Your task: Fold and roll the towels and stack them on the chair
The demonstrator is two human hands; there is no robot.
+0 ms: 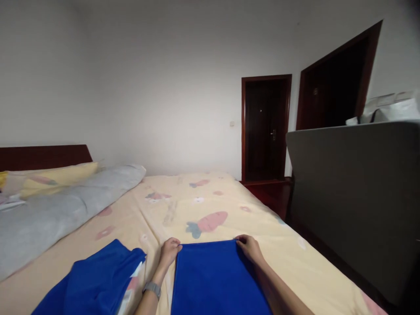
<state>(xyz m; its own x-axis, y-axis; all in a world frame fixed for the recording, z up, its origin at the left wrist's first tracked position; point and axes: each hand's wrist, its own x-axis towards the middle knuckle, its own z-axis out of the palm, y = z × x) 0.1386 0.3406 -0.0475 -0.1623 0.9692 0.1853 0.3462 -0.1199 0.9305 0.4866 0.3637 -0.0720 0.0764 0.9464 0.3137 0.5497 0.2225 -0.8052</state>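
A flat piece of blue cloth (216, 280), folded to a straight far edge, lies on the bed at the bottom centre. My left hand (170, 251) pinches its far left corner, and a grey watch (152, 288) is on that wrist. At the far right corner, my right hand (250, 247) pinches the cloth between thumb and fingers. Between the two hands the edge is stretched straight. To the left lies a second blue garment (95, 280), bunched, with a white and pink part showing along its right side. The near ends of both run out of view.
The bed (183, 188) has a yellow sheet with a carrot print. A rolled grey quilt (72, 210) lies along the left, beside a yellow pillow (65, 177) and a dark headboard (46, 155). On the right stands a tall grey panel (354, 197); a dark door (265, 131) is behind.
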